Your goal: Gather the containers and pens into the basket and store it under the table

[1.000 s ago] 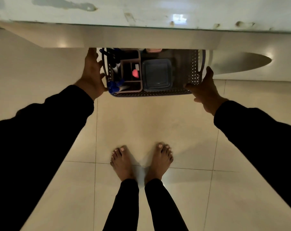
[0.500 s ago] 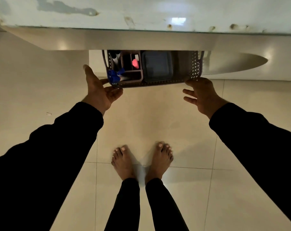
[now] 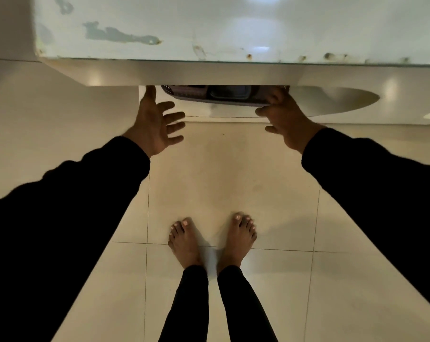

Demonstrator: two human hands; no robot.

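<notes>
The dark perforated basket (image 3: 216,101) lies on the floor, almost wholly under the white table (image 3: 233,33); only its near rim and a strip of a dark grey container (image 3: 230,93) show. The pens are hidden. My left hand (image 3: 157,122) is spread, palm up, just left of the basket and apart from it, holding nothing. My right hand (image 3: 283,117) rests with its fingers against the basket's near right corner; how it grips is not clear.
The table's front edge (image 3: 209,72) overhangs the basket. Cream floor tiles (image 3: 221,174) stretch between the basket and my bare feet (image 3: 211,236). A curved shadow (image 3: 332,99) lies under the table to the right.
The basket has slid further under the table, so the pens and most containers are out of sight. My left hand let go and spread. My right hand stayed at the right corner.
</notes>
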